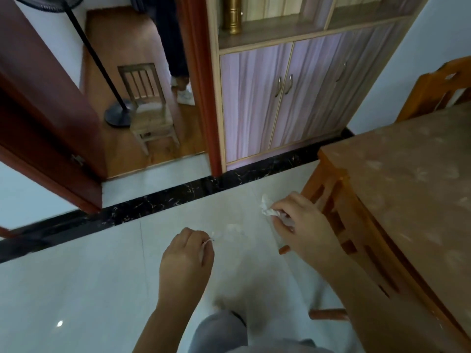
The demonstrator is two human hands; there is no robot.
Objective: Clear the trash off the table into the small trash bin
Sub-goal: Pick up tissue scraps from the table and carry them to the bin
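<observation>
left hand [187, 250]: closed on a small white scrap [208, 242]; most of the scrap is hidden in the fist, so what it is cannot be told.
right hand [303, 220]: its fingers cover part of a crumpled tissue [267, 208]; only one end sticks out.
table [407, 189]: cut off by the right and bottom edges.
orange chair [438, 90]: only part of its back shows at the right edge.
fan [102, 70]: its head is cut off at the top.
person in the doorway [175, 47]: only legs and white shoes show.
gold thing on the shelf [232, 14]: top cut off; cannot tell what it is.
</observation>
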